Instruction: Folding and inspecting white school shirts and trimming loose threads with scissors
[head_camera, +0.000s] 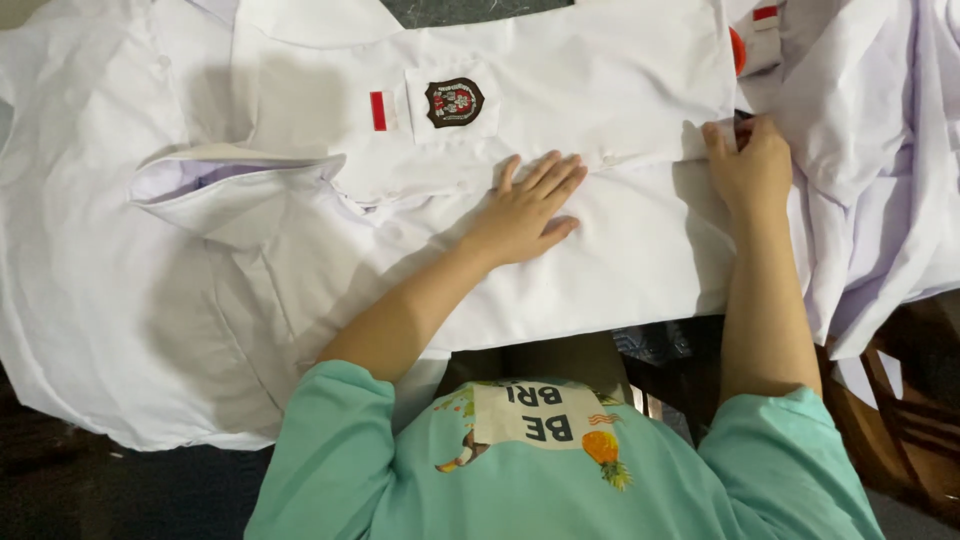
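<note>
Shirt (620, 250), white, is spread flat in front of me, right over my lap, with the chest side facing up and the collar end pointing away from me.

My left hand (525, 210) lies flat on it, palm down, fingers stretched and slightly fanned, tips pointing up toward the pocket; it's pressing the cloth, not gripping anything. That arm comes in at a slant from the lower left, bent at the elbow. My right hand (748, 165) is out at the right edge of the shirt, arm running almost straight up from my shoulder, fingers curled and pinching the folded edge of the fabric there.

On the pocket (452, 103), just above my left fingertips, sits a dark shield-shaped badge (455, 102) with red and pale detail. Right beside it, to the left, there's a small upright red-and-white strip (380, 110). A sleeve (235, 185) is folded over on the left, its opening showing a lilac-ish shadow inside.

More white clothes (880, 150) are piled on the right, touching the shirt's edge, with a bit of orange-red and a tiny red tag (764, 13) peeking at the top. My mint-green top (540, 470) has a pale rectangular print patch on it.
</note>
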